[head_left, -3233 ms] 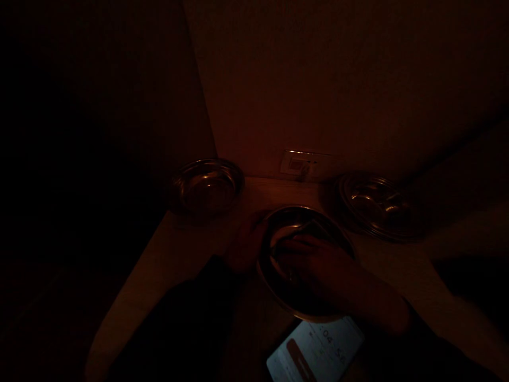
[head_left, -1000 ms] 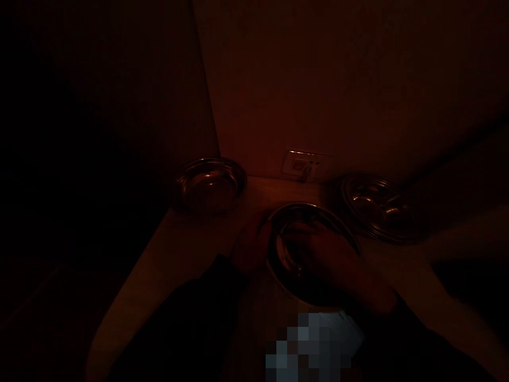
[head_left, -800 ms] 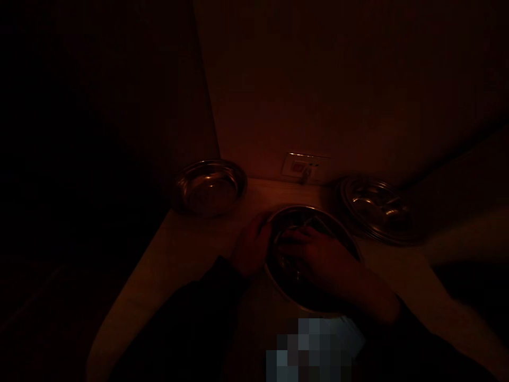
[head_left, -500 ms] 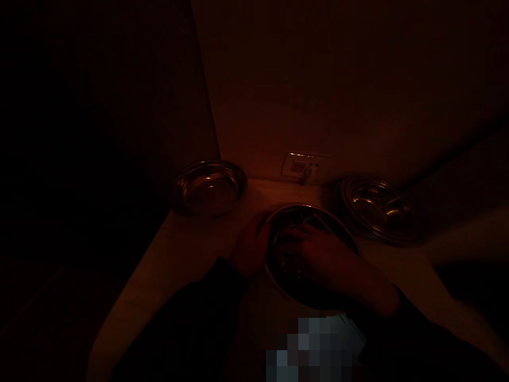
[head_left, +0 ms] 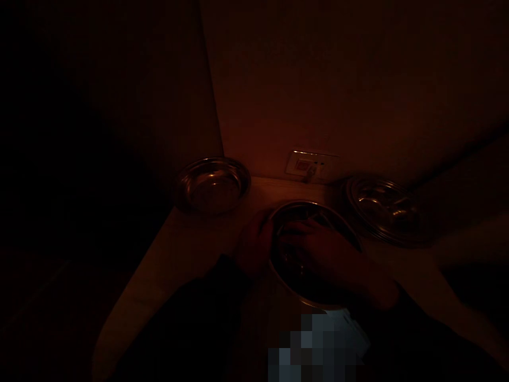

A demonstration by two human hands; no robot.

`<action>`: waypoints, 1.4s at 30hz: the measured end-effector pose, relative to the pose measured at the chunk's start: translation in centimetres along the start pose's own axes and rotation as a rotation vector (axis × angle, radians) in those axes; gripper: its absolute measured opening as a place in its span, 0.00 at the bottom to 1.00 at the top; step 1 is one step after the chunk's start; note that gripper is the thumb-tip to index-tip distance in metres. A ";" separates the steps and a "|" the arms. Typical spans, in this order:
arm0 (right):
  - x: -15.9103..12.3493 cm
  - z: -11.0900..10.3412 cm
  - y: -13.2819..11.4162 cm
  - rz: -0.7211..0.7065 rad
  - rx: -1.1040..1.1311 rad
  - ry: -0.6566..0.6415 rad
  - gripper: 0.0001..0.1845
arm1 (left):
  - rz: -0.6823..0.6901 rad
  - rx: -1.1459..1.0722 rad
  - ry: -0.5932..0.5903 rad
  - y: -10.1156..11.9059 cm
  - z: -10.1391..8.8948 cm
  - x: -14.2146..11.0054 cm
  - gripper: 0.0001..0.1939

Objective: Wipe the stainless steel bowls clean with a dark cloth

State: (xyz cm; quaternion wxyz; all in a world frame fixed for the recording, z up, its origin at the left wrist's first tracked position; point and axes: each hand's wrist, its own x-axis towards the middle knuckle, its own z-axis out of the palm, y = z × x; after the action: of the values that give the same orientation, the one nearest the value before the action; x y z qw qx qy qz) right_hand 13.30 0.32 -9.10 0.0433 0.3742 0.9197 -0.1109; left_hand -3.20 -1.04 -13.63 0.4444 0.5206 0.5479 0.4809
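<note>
In very dim light, a round metal plate (head_left: 318, 297) with a raised rim stands before me on a pale wooden table. At its left side my left hand (head_left: 254, 244) is closed on the rim, with the thumb along the edge. My right hand (head_left: 314, 249) reaches in from the right, palm down over the inside of the plate. Its fingers are close together and bent. Thin pale lines show just beyond them, but whether they belong to a cloth or to the plate I cannot tell. Most of the plate's inside is covered by that hand or lost in shadow.
A shiny metal bowl (head_left: 214, 191) sits at the far left corner of the table (head_left: 159, 270). Stacked metal plates (head_left: 382, 212), the top one divided, lie at the right. Behind is a wall socket (head_left: 304, 165) with a plug. A lit, pixelated phone (head_left: 318, 345) lies in front.
My right hand shifts slightly back and forth inside the plate. My left hand keeps to the rim. The phone screen, readable at first, is now pixelated. The view has drifted slightly.
</note>
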 end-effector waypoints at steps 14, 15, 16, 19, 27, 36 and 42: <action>0.0 -0.8 0.1 -0.034 -0.004 -0.063 0.18 | -0.048 -0.013 0.018 -0.1 -0.2 0.0 0.18; -0.2 -1.1 0.3 -0.036 0.003 -0.082 0.18 | -0.045 -0.012 0.011 -0.2 -0.3 0.0 0.17; -0.4 -1.3 0.6 -0.033 0.008 -0.096 0.18 | -0.038 -0.016 0.004 -0.2 -0.3 0.0 0.18; -0.7 -1.4 1.4 0.004 -0.014 -0.101 0.20 | -0.013 -0.022 -0.003 -0.1 -0.2 -0.1 0.18; 0.3 -0.3 0.4 -0.029 -0.010 -0.031 0.22 | -0.069 0.015 0.034 0.4 -0.2 -0.1 0.18; 0.2 -0.3 1.2 -0.008 0.024 -0.011 0.21 | -0.061 0.000 0.024 0.1 -0.4 0.0 0.17; 0.3 -0.2 0.8 -0.046 -0.006 -0.008 0.22 | -0.119 0.047 0.056 0.4 -0.5 -0.1 0.14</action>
State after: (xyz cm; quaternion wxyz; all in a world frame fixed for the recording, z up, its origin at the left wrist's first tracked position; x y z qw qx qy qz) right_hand 13.62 1.09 -9.14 0.0456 0.3526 0.9281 -0.1108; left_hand -3.59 -1.16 -13.18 0.4446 0.4837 0.6011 0.4550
